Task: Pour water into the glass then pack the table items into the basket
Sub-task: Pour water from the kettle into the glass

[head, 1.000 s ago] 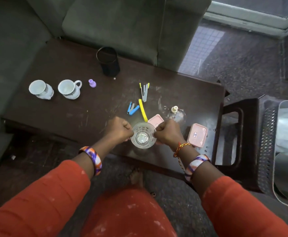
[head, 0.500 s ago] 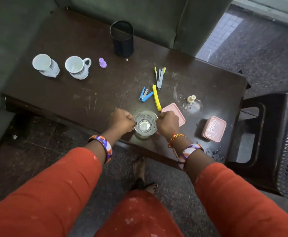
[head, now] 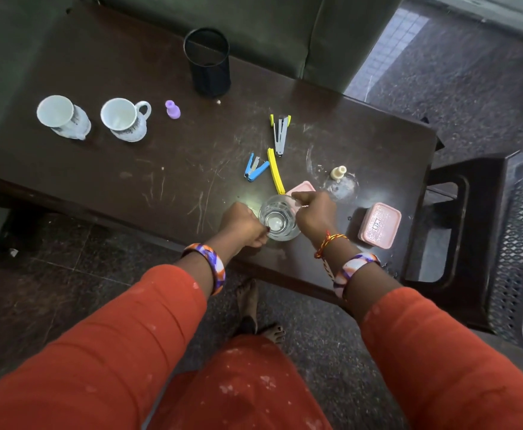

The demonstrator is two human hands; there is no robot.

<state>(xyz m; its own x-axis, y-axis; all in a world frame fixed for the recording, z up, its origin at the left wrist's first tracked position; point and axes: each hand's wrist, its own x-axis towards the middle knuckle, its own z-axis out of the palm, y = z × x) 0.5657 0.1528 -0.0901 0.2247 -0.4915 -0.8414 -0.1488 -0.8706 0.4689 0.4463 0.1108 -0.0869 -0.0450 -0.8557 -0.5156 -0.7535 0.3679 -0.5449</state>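
A clear drinking glass [head: 278, 217] stands near the front edge of the dark wooden table [head: 129, 178]. My left hand [head: 243, 223] is curled against its left side and my right hand [head: 314, 212] grips its right side near the rim. On the table lie two white mugs [head: 64, 117] [head: 125, 119], a small purple piece [head: 172, 108], a black mesh cup [head: 207, 62], a yellow-grey stapler [head: 280, 133], a blue stapler [head: 255, 170], a yellow strip [head: 275, 170], a pink lid [head: 300, 187] and a pink box [head: 379, 225]. A dark perforated basket [head: 517, 243] stands at the right.
A small cream bottle [head: 338, 173] stands in a wet patch on the table beside my right hand. A grey-green sofa [head: 285, 29] runs behind the table. A dark stool [head: 449, 225] sits between the table and the basket. My bare feet are below the table edge.
The view has shifted forward and down over the table. Both hands stay at the glass; the right hand's fingers have risen toward the rim.
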